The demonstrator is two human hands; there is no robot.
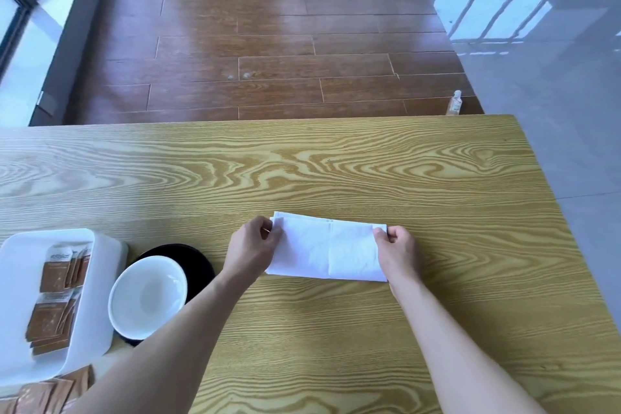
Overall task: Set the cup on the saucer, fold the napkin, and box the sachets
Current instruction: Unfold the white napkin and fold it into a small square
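Observation:
A white napkin lies folded into a long rectangle in the middle of the wooden table. My left hand pinches its far left corner, and my right hand pinches its far right corner. To the left, a white cup stands on a black saucer. Further left, a white box holds several brown sachets. More brown sachets lie loose on the table in front of the box.
The table's far edge runs across the view and its right edge slants down the right side. Beyond it is a wooden floor with a small bottle standing on it.

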